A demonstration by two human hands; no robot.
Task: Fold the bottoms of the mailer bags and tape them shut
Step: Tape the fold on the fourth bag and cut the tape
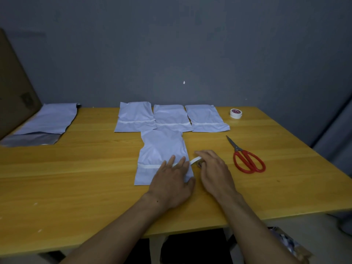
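Note:
A white mailer bag (162,147) lies flat in the middle of the wooden table (76,178), its bottom folded up and crossed by a strip of white tape (150,166). My left hand (172,180) presses flat on the bag's lower right part, fingers straight over the tape. My right hand (213,168) grips a tape roll (199,163) just past the bag's right edge, with tape stretched from the roll onto the bag. Three taped mailer bags (171,118) lie in a row behind it.
Red-handled scissors (247,158) lie to the right of my right hand. A second tape roll (236,113) stands at the back right. A stack of unfolded mailers (47,122) rests at the far left beside a leaning cardboard sheet (13,88).

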